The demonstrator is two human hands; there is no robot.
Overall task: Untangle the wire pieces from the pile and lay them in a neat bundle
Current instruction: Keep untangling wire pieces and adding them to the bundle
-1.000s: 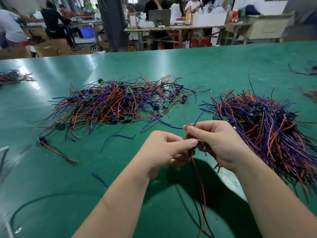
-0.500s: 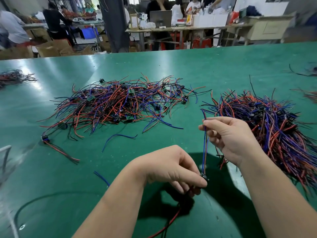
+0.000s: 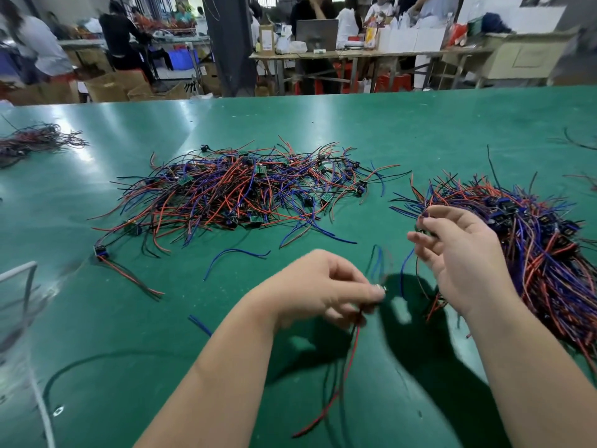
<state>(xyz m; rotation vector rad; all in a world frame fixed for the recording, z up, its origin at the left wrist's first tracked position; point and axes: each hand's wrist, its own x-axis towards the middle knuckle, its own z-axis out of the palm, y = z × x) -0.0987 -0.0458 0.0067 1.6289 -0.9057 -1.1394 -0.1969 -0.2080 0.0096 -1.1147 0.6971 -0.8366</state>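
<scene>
Many wires lie tangled in the far pile [image 3: 242, 195]; a bundle [image 3: 533, 247] is already laid at right. The left hand [image 3: 323, 286] pinches one wire [image 3: 352, 357] above the near tabletop [image 3: 387, 130]; whether the right hand [image 3: 462, 253] grips anything I cannot tell.

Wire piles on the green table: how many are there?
3: the tangled pile mid-table, the bundle at right, a small pile far left. More may lie offscreen.

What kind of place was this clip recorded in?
Probably an electronics assembly workshop: a long green worktable carries heaps of red, blue and black wire pieces fitted with small circuit boards, and behind it other people work at benches among cardboard boxes.
</scene>
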